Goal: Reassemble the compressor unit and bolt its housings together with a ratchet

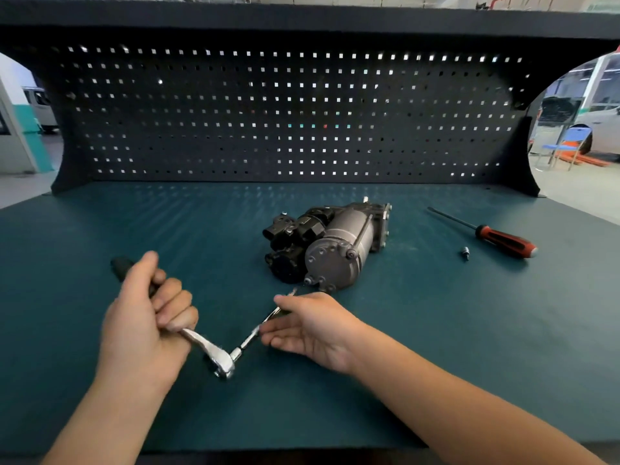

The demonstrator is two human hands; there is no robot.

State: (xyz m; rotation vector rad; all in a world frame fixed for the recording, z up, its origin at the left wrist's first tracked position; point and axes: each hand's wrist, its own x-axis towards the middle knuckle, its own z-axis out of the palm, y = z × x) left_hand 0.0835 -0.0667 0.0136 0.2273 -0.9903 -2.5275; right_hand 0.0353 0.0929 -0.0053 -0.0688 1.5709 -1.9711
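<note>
I take the compressor unit (330, 245) as my landmark. It lies on its side on the green bench mat (436, 347), its round end cap turned toward me and its long axis running away and a little to the right. My left hand (147, 317) is down-left of it, fingers wrapped tight round the handle of the ratchet (214, 352). The ratchet head sits nearest me. From the head a thin extension bar (255, 333) slants up and right toward the cap's lower edge, and its blurred tip is just short of the lower bolt (308, 280) there. My right hand (312, 327) is the nearer one to the unit, directly in front of the cap. Its fingers are held out straight and loose, with the bar passing between thumb and fingers, and I cannot tell whether they touch it. As I judge it, the next move depends on lining that bar up with the bolt's axis, so the tip needs steering up and right. A red-handled screwdriver (496, 238) and a small bit (465, 253) lie to the right of the unit, well apart from it. I can read no brand, label or writing anywhere.
</note>
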